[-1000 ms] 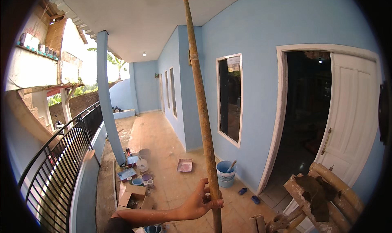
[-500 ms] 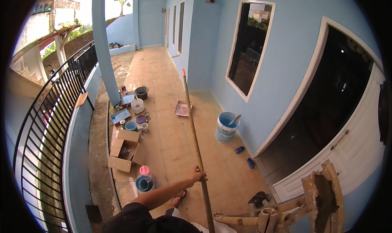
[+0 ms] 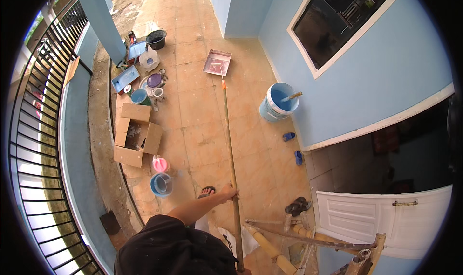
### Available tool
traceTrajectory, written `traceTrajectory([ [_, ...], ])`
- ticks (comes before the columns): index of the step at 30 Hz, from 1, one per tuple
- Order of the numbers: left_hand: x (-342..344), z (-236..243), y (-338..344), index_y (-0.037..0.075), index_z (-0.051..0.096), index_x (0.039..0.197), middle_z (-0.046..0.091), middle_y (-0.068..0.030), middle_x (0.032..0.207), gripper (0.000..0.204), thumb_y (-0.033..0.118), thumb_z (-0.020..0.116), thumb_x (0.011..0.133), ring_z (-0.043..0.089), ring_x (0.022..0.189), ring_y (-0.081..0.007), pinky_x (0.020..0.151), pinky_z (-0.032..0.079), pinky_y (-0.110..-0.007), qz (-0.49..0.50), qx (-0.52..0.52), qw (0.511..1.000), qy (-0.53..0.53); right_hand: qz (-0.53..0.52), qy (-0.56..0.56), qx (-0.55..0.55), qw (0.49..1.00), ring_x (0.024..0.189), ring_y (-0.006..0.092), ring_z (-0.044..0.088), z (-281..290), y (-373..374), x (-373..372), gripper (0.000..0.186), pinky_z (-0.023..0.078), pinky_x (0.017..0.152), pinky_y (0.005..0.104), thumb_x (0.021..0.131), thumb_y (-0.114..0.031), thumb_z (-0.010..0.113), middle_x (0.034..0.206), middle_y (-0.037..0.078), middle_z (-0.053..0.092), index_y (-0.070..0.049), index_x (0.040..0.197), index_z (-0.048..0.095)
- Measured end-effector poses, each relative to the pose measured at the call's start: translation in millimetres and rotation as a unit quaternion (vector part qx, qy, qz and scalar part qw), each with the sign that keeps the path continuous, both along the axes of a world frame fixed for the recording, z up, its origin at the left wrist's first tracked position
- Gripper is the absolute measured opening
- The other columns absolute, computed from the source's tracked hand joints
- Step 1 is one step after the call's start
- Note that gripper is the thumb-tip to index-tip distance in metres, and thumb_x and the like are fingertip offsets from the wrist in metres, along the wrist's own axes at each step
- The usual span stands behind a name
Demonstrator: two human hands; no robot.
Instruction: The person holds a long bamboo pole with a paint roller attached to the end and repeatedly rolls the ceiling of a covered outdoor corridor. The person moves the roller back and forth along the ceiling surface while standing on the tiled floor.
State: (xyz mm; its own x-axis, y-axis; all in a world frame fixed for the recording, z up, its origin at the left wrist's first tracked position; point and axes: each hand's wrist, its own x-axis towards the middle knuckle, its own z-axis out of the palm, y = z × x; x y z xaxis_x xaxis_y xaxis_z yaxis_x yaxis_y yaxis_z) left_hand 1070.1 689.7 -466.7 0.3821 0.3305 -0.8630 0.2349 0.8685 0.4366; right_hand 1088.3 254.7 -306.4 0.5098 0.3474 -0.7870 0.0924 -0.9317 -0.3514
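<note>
beyond the fingers of the left hand (image 3: 228, 192), wrapped round a long pole (image 3: 228, 135), forearm (image 3: 200, 209) stretched forward, lay a pinkish tray (image 3: 220, 56); the right hand's (image 3: 244, 272) fingers were unclear.

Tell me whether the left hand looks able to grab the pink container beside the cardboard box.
Probably not as things stand: the left hand grips the pole, and the pink container stands low on the floor, though nothing seems to block the space between.

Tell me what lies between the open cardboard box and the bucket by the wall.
In the head view, the long pole crosses between the box and bucket, with tiled floor below it.
</note>
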Motion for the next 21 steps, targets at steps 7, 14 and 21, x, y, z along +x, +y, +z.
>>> traceTrajectory([
  [7, 0, -45, 56, 0.003, 0.059, 0.119, 0.068, -0.0123, 0.094, 0.022, 0.007, 0.063, 0.098, 0.071, 0.076, -0.0244, 0.071, 0.066, -0.045, 0.065, -0.060, 0.995, -0.040, 0.021, 0.001, -0.039, 0.999, 0.064, 0.0279, 0.067, -1, 78, 4, 0.044, 0.051, 0.060, 0.0402, 0.084, -0.039, 0.076, 0.068, 0.014, 0.066, 0.004, 0.086, 0.067],
  [14, 10, -72, 160, 0.004, 0.059, 0.120, 0.068, -0.0113, 0.091, 0.023, 0.008, 0.062, 0.098, 0.071, 0.076, -0.0235, 0.069, 0.066, -0.044, 0.082, -0.019, 0.996, -0.012, 0.051, -0.015, -0.058, 0.997, 0.062, 0.0305, 0.067, -39, 181, 2, 0.047, 0.051, 0.061, 0.0419, 0.082, -0.042, 0.077, 0.063, 0.014, 0.065, 0.003, 0.077, 0.067],
  [21, 10, -71, 160, 0.004, 0.054, 0.128, 0.066, -0.0122, 0.090, 0.031, 0.006, 0.061, 0.098, 0.070, 0.073, -0.0241, 0.066, 0.065, -0.044, 0.058, -0.012, 0.998, 0.004, 0.034, -0.012, -0.076, 0.996, 0.077, 0.0392, 0.072, -54, 169, -2, 0.051, 0.053, 0.070, 0.0463, 0.077, -0.047, 0.076, 0.074, 0.022, 0.070, 0.003, 0.084, 0.073],
])
